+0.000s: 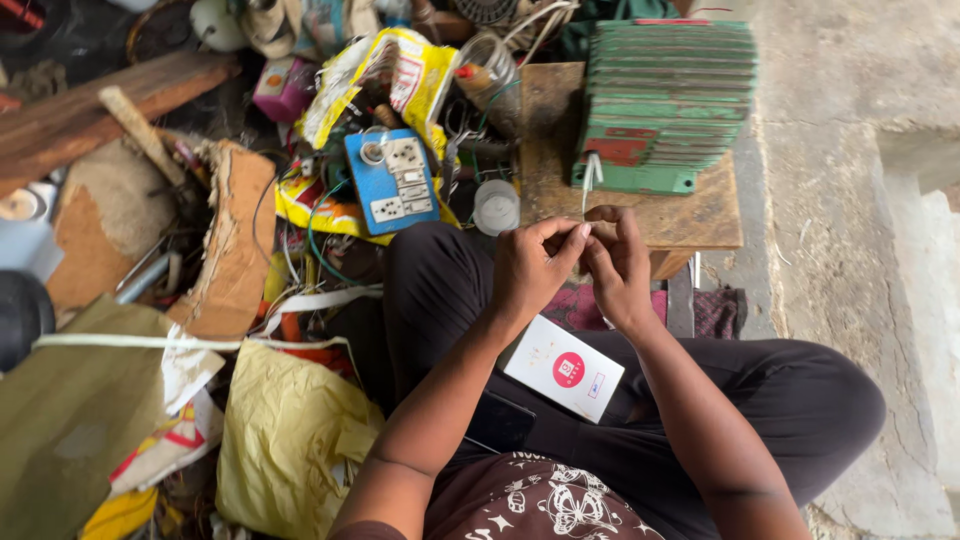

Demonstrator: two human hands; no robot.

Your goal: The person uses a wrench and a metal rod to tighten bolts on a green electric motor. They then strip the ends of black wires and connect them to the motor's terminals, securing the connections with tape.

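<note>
A green finned metal housing [665,100], ribbed along its side and chipped to red in places, sits on a small wooden worktop [700,215] in front of the seated person. From its lower left corner a thin white wire [589,180] hangs down to the hands. The left hand [530,265] and right hand [620,262] meet just below the worktop's near edge, above the lap, their fingers [570,238] pressed together and pinching the wire's free end between the tips.

To the left lies a heap of clutter: a wooden plank [90,110], a torn slab of board [235,245], a yellow bag [285,435], yellow wrappers [385,75]. Among them rests a blue switchboard [392,180] with white sockets, crossed by a green wire [320,240]. A small white round lid [496,206] sits just beside the worktop's left edge. On the lap, near the left wrist, lies a white card [563,368] with a red round mark, touching a dark phone [500,422].
</note>
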